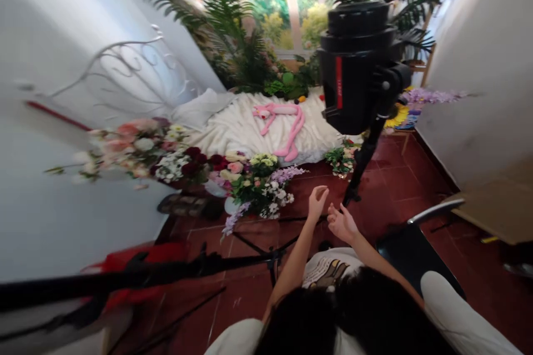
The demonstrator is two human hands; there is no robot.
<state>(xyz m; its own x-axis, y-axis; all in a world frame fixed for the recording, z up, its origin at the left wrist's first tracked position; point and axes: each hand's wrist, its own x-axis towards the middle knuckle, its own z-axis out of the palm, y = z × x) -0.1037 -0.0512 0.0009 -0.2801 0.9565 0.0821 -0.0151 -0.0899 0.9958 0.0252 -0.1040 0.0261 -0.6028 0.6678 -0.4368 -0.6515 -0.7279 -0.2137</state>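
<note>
My left hand (317, 203) is raised in front of my body, fingers bent forward with a gap between them and the thumb. Beside it, slightly lower, my right hand (342, 224) is turned palm inward with its fingers loosely curled and apart. Nothing shows in either hand, and the two do not touch. Closest to the right hand is the thin black stand (358, 172) that carries a big black studio light (358, 64) with a red stripe. Past my hands, a pink plush toy (283, 113) with long limbs lies on a cream blanket (233, 127).
Bunches of artificial flowers (258, 183) line the blanket's front edge. A white metal headboard (125, 66) rises at left, palm fronds (220, 5) behind. Another black stand (166, 269) crosses low on the left near red cloth (141, 258). A dark chair (416, 255) is on my right.
</note>
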